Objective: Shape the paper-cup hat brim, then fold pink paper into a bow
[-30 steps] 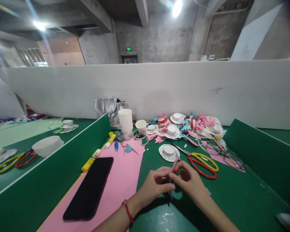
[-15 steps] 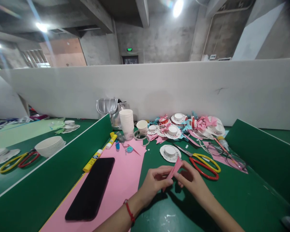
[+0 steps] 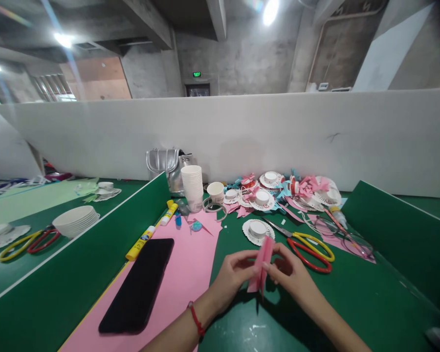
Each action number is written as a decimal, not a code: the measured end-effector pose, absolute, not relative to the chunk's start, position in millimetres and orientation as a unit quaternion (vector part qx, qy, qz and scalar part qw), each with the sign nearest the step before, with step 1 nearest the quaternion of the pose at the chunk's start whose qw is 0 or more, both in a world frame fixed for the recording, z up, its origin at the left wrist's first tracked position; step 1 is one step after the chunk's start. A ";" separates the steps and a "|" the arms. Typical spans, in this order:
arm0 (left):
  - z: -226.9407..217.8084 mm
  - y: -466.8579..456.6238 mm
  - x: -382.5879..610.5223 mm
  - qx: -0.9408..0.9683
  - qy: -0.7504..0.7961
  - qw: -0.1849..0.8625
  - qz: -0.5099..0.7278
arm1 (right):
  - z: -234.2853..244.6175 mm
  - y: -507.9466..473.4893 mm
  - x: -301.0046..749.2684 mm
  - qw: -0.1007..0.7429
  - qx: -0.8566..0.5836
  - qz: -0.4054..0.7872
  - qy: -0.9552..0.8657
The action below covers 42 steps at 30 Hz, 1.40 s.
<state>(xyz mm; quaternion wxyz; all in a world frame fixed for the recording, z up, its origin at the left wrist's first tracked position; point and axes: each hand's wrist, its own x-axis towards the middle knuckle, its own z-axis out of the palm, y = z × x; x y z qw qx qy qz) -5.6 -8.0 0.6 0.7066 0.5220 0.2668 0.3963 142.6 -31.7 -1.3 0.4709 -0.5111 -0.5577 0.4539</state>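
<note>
A folded strip of pink paper (image 3: 263, 264) is pinched between both hands just above the green table. My left hand (image 3: 235, 274) grips its left side with thumb and fingers, and a red cord bracelet circles that wrist. On the paper's right side, my right hand (image 3: 288, 268) closes thumb and fingers on it. The paper stands nearly upright, with its folds partly spread. Just beyond it lies a white paper disc with a cut-down cup base (image 3: 257, 229). Scissors with red and yellow handles (image 3: 310, 249) rest beside my right hand.
Left of my hands, a black phone (image 3: 137, 288) lies on a large pink sheet (image 3: 190, 264) near glue sticks (image 3: 141, 243). Stacked paper cups (image 3: 192, 188) and a heap of paper flowers (image 3: 275, 190) stand at the back. Green dividers (image 3: 407, 239) border both sides; glasses (image 3: 346, 237) lie at right.
The pink paper has turned more upright and its folds have spread, showing more of its surface. Both hands stay in nearly the same place.
</note>
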 end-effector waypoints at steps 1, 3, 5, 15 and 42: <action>0.6 -7.6 -5.1 0.513 0.277 0.705 0.404 | -0.3 -32.1 142.7 0.465 -0.514 0.454 -0.560; -1.9 -5.9 -4.3 0.493 0.303 0.695 0.427 | 0.5 -31.7 144.0 0.458 -0.528 0.440 -0.564; -6.6 -3.5 -4.2 0.476 0.335 0.680 0.445 | -0.6 -29.5 147.3 0.459 -0.543 0.416 -0.567; -20.8 6.9 -10.3 0.484 0.406 0.605 0.485 | -4.8 -16.7 178.9 0.474 -0.630 0.280 -0.548; -15.1 3.4 -7.6 0.587 0.500 0.431 0.468 | -1.0 -18.0 188.5 0.294 -0.700 0.125 -0.638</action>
